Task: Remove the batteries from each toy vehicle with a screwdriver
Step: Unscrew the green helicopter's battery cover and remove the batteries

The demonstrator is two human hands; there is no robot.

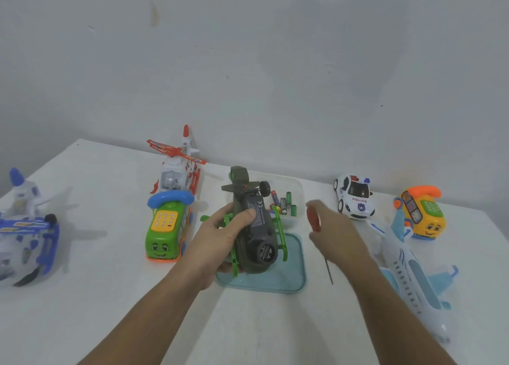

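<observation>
The helicopter [256, 227] was held belly up above a teal lid [292, 282] on the worktop [110, 295]. Its long axis ran away from the person, with the rounded nose toward the camera and the tail toward the wall. The left hand [220, 238] gripped it from its left flank, thumb laid across the belly beside the dark labelled panel [259, 213].

The right hand [336, 232] hovered just to the right of the toy, apart from it. Its fingers [327, 215] were curled round the red handle of the screwdriver [313, 218]. The shaft pointed down and back toward the person, so the tip faced away from the panel. The panel therefore lay left of the tool and slightly beyond it, and the right hand was the nearer free one.

Judging by that, the tip would need swinging round and leftward to come down square on the belly. Whether a screw was in the panel could not be told at this size.

Loose batteries [286, 203] lay in a clear tub [298, 191] just behind the helicopter.
</observation>
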